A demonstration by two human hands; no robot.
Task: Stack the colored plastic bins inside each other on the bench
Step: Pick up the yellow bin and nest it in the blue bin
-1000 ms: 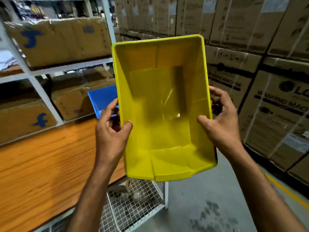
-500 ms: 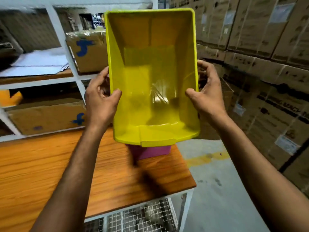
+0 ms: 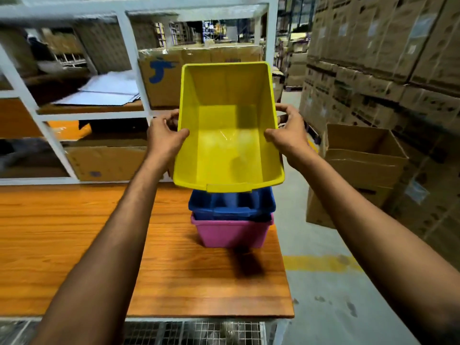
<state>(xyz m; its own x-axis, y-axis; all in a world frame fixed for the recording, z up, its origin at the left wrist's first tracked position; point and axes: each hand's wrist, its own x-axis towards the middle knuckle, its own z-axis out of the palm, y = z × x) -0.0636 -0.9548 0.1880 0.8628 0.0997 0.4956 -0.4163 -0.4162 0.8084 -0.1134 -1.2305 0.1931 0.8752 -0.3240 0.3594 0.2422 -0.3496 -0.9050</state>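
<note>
- Both hands are on the yellow rectangular plastic bin [image 3: 229, 135], held up above the bench with its open side facing the camera and its far end tipped up.
- Left hand [image 3: 164, 138] grips the left wall: thumb hooked over the rim, fingers curled around the outside.
- Right hand [image 3: 288, 133] does the same on the right wall, thumb on the rim and fingers wrapped behind.
- Right below it sits a blue plastic bin [image 3: 231, 207], nested inside a pink plastic bin [image 3: 232, 232]. That pair stands on the orange-brown wooden bench top [image 3: 74, 232], near its right edge.
- The yellow bin's front lip overlaps the blue bin's rim from this angle. Honestly can't tell if they're touching or if there's a gap.
- Behind the bench is a white metal shelf frame [image 3: 129, 70] with a taped cardboard box with a blue logo [image 3: 161, 78] and some white flat sheets [image 3: 104, 93] on it.
- Off to the right, an open brown cardboard box [image 3: 361, 155] sits on the floor, with a tall wall of stacked cartons [image 3: 385, 58] behind it.
- There's a yellow painted line [image 3: 321, 263] on the concrete floor, and wire mesh [image 3: 194, 332] under the bench's front edge.
</note>
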